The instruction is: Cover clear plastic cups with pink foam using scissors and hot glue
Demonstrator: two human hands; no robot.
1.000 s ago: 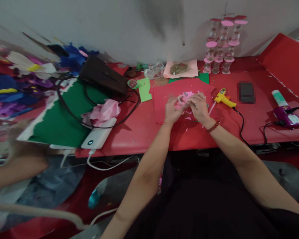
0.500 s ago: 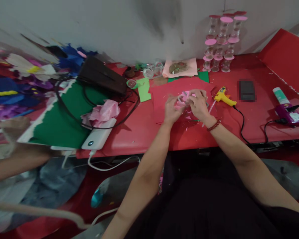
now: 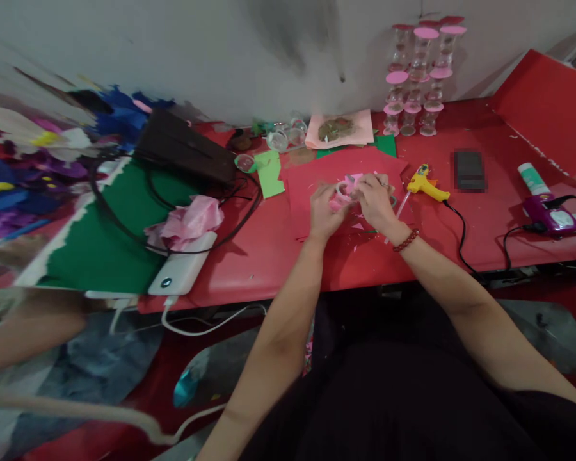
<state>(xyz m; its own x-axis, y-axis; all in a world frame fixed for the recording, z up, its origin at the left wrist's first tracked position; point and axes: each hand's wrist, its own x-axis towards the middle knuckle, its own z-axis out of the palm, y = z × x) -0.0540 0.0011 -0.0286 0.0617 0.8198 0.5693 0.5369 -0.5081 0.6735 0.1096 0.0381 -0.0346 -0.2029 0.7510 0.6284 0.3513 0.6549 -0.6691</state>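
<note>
Over a red sheet point(image 3: 300, 176) on the table, my two hands work close together. Curled around a small round-rimmed clear piece point(image 3: 340, 190) are the fingers of my left hand point(image 3: 325, 211). Bits of pink paper point(image 3: 358, 177) show beside and behind that piece. My right hand point(image 3: 377, 200), wearing a red bead bracelet point(image 3: 407, 241), has its fingertips pinched together by the pink paper; exactly what they grip is partly hidden. Small pink scraps point(image 3: 358, 226) lie below the hands.
Right of my hand lies a yellow glue gun point(image 3: 427, 184), its cord running to the table edge. Behind stands a stack of clear plastic pieces with pink discs point(image 3: 413, 83). To the left are a white power bank point(image 3: 182, 269), a green sheet point(image 3: 96, 237) and another person's arm point(image 3: 33, 326).
The whole view has shifted slightly. My hands stay together at the same spot with only small finger movements. The other person's arm at the left has moved a little lower.
</note>
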